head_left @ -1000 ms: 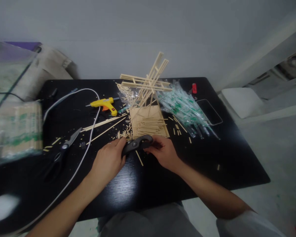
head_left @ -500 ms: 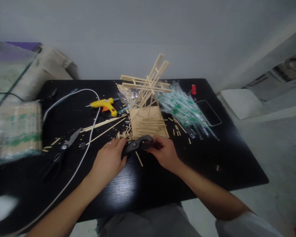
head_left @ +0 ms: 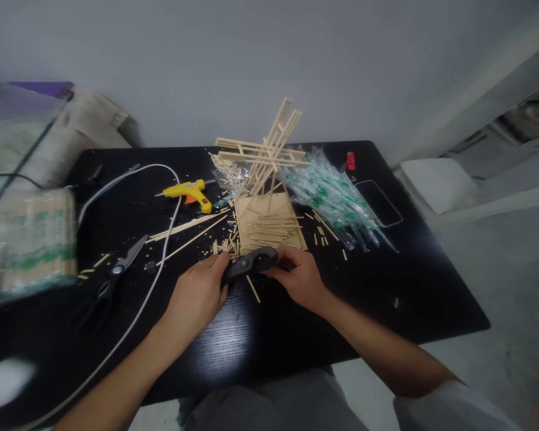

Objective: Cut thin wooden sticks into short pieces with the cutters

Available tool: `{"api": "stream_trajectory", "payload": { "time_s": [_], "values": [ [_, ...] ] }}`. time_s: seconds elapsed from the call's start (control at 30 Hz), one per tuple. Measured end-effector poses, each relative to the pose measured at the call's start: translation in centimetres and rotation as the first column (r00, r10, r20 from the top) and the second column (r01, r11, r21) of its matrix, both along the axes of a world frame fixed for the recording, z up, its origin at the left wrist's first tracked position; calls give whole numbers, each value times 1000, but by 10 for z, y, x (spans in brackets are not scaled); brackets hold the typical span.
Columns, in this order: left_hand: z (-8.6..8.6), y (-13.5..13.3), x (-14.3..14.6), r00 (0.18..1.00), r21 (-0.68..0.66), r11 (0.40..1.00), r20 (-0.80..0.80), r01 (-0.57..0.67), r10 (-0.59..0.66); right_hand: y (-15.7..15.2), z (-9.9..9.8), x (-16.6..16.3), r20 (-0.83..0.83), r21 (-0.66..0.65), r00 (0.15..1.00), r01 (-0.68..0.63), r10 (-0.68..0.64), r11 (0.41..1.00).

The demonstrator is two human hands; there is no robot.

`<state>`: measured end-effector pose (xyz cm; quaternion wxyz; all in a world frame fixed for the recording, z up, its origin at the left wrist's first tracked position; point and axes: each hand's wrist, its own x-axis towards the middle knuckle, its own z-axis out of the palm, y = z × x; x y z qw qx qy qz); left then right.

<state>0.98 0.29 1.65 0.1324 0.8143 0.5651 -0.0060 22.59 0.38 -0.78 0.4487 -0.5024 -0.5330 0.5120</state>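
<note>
above the black table (head_left: pixel 305 335), the left hand (head_left: pixel 201 282) is clamped around black hand pruners (head_left: pixel 245 264); whether the right hand (head_left: pixel 300 276), at their far end, grips anything i cannot tell. behind, a cross-armed stick frame (head_left: pixel 273 159) stands joined; loose sticks (head_left: pixel 273 230) lie unattached.

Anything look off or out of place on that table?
Yes, litter: short offcuts lie strewn left of the square wooden base, and a lone piece sits well away at right. The white cable also runs across the long sticks, untidily. The black hand tool in the left hand shows no visible damage.
</note>
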Motion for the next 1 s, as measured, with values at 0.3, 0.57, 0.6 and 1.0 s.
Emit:
{"api": "stream_trajectory", "payload": {
  "time_s": [0.3, 0.57, 0.6, 1.0],
  "values": [
    [-5, 1, -1, 998, 47, 999, 55, -10, 7, 2, 1, 0, 47, 56, 998, 41, -43, 998],
    [-3, 1, -1, 995, 12, 1000, 96, 8, -9, 2, 2, 1, 93, 100, 994, 47, -57, 994],
    [-2, 2, -1, 995, 6, 1000, 96, 8, -8, 2, 3, 1, 93, 101, 994, 46, -55, 994],
    [-3, 0, 0, 998, -14, 1000, 66, -7, 8, 0, 1, -1, 10, 73, 999, 45, -46, 996]
  ]
}}
